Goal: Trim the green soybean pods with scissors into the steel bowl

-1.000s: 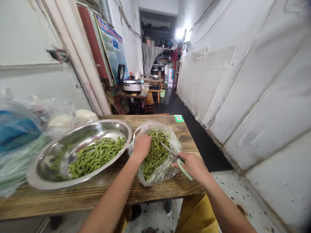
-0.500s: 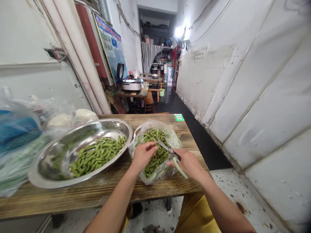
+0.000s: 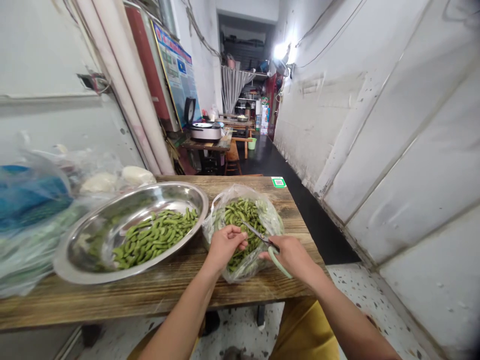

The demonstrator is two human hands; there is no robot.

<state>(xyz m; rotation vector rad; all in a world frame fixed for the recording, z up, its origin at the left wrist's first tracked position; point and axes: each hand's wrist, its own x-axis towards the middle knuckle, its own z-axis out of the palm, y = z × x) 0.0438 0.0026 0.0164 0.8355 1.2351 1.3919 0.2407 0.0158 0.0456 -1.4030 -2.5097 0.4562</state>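
Observation:
A clear plastic bag (image 3: 272,212) full of green edamame pods (image 3: 245,207) stands open on the wooden table. Over the bag's right side, my right hand (image 3: 289,254) grips scissors (image 3: 275,260) with pale green handles, their blades pointing up and left above the pods. Near the bag's left side is my left hand (image 3: 226,246), its fingers curled together close to the blades; whatever they pinch is too small to make out. To the left, a large oval steel basin (image 3: 90,245) holds a heap of loose pods (image 3: 155,235).
Plastic bags (image 3: 33,215) with blue and green contents crowd the table's left end. A QR code sticker (image 3: 278,182) marks the far right corner. Beyond it, a rice cooker (image 3: 205,131) with its lid up sits on another table. The white wall (image 3: 375,150) runs along the right.
My left hand's fingers have curled in more and drawn slightly away from the scissor blades. The right hand keeps its grip on the scissors. The whole view has shifted a little.

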